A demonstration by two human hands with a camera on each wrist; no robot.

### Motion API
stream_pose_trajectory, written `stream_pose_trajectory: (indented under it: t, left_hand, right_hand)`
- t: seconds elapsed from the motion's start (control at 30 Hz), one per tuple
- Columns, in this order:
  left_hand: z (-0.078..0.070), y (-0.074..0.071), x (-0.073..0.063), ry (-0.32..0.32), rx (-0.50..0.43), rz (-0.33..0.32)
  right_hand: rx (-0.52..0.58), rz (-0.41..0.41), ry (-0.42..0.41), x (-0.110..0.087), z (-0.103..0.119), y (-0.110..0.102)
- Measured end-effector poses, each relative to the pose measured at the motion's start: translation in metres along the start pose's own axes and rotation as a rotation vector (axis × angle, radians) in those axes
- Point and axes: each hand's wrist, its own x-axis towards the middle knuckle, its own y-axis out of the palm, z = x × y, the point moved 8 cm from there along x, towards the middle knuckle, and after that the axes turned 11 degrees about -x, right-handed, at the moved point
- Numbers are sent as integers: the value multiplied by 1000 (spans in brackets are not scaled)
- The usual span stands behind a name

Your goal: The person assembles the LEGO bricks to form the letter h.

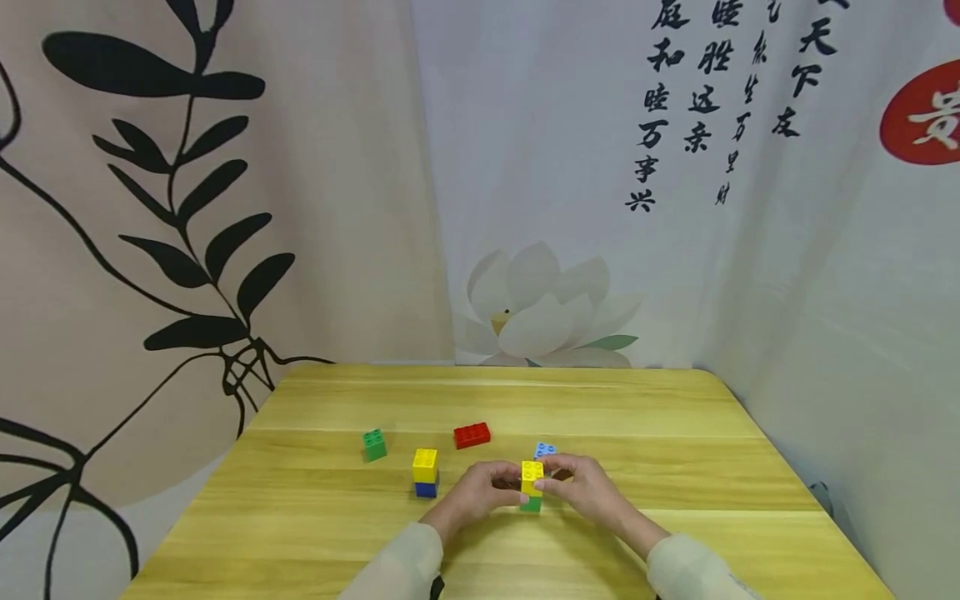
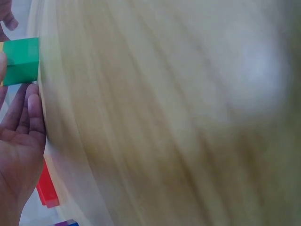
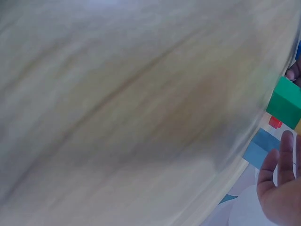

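Near the front middle of the table, a yellow block [image 1: 532, 472] sits on top of a green block [image 1: 531, 504]. My left hand [image 1: 486, 492] pinches this stack from the left, its thumb tip low on the side. From the right, my right hand [image 1: 588, 490] pinches the yellow block, thumb at its front corner. In the left wrist view the green block [image 2: 22, 61] shows above the fingers of my left hand [image 2: 23, 150]. A light blue block [image 1: 545, 450] stands just behind my right hand, partly hidden by it.
Left of my hands stands another stack, a yellow block [image 1: 424, 464] on a dark blue block [image 1: 426, 489]. Farther back lie a red block [image 1: 472, 435] and a green block [image 1: 374, 445]. Beyond the wooden table's [image 1: 637, 400] back edge hangs a printed curtain [image 1: 360, 208].
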Motion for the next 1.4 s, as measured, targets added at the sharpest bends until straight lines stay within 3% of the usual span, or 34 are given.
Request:
stream_pose_trajectory:
  t: [1.4]
  left_hand:
    - [-4, 4, -4, 31, 9, -13]
  right_hand:
    - [7, 6, 10, -2, 1, 1]
